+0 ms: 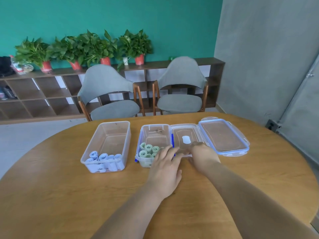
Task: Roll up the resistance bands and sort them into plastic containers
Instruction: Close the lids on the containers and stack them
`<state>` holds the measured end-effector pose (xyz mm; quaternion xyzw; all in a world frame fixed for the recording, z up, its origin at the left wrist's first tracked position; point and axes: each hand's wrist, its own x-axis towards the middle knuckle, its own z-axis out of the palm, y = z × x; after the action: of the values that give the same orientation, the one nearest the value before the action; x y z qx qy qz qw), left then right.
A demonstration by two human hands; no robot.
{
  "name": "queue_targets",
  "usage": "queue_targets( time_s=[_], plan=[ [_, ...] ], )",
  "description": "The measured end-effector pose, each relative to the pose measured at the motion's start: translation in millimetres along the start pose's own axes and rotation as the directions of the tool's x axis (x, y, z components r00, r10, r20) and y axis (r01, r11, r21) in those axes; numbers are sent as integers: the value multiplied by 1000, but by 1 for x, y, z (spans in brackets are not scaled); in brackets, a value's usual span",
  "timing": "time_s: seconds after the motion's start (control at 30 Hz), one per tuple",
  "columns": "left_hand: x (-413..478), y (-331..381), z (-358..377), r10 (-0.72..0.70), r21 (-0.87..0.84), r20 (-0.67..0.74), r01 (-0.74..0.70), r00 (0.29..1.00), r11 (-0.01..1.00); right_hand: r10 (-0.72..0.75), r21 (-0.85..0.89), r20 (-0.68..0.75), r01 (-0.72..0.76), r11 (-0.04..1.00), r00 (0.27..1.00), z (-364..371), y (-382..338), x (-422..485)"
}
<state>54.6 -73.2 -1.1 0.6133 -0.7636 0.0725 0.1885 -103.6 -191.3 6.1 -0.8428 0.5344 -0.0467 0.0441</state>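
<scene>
Wooden table (69, 195), seen from your head camera. The clear container (114, 125) on the left and the blue-clipped container (155, 133) at centre both lie with their long axes running from you toward the far edge. The large lid (222, 135) and the small lid (181, 135) lie flat to their right, along the same axis.

Your left hand (165, 163) rests with fingers stretched at the small lid's near left corner, grasping nothing. Your right hand (202, 155) covers its near edge; whether it grips cannot be told.

The white band rolls (103, 157) and green band rolls (148, 150) stand at the near end of their containers, spiral ends up. Sorting looks complete, so closing is probably in hand: next, lift the small lid and align it over the green rolls.
</scene>
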Motion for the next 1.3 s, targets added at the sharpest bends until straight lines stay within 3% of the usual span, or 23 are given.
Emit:
queue_targets(
  time_s=[0.27, 0.47, 0.83, 1.07, 1.3],
  plan=[
    [6, 4, 0, -37, 6, 31, 37, 999, 999, 0, -193, 1, 0, 981, 1000, -1, 10, -22],
    [14, 18, -18, -66, -26, 84, 68, 994, 997, 61, -122, -11, -62, 991, 998, -19, 22, -42],
    [21, 25, -56, -155, -213, 45, 161, 987, 964, 95, 6, -371, -100, 995, 924, -71, -8, -62],
    [21, 18, -92, -252, -338, 75, 262, 965, 904, 156, 336, -489, 20, 942, 858, -107, -50, -64],
    [21, -3, -113, -487, -570, 185, 497, 853, 654, 203, 582, -555, 202, 788, 807, -120, -100, -71]
  ],
)
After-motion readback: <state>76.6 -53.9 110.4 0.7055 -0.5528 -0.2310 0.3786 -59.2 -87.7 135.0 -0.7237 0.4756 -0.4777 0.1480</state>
